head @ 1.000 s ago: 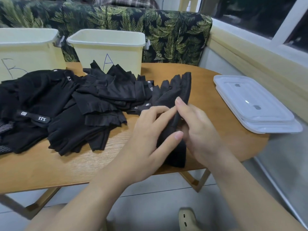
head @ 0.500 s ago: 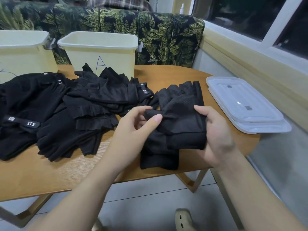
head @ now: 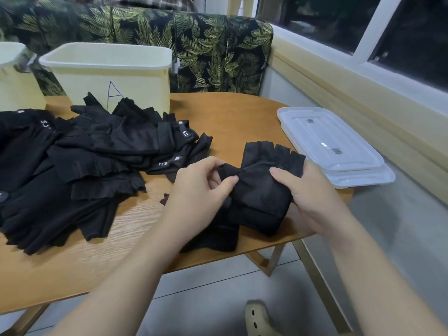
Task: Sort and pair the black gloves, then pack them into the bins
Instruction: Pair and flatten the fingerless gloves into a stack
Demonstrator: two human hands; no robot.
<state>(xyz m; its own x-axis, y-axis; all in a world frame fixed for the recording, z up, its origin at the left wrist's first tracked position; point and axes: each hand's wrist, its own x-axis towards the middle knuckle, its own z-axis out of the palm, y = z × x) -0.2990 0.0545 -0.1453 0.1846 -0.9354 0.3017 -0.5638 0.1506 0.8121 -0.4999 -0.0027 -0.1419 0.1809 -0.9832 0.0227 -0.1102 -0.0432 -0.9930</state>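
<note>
Both grips grasp one fingerless black fabric glove point(head: 261, 187) over wooden worktop point(head: 237, 117): left hand point(head: 201, 190) pinches its edge, right hand point(head: 312, 195) clasps its side.

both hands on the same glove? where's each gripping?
Yes. Both hold one fingerless black glove: the left hand pinches its left edge, the right hand grips its right side, thumb on top.

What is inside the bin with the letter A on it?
Only the rim and front wall of the bin marked A show from this angle. Its inside is hidden, so I cannot tell whether any gloves are in it.
</note>
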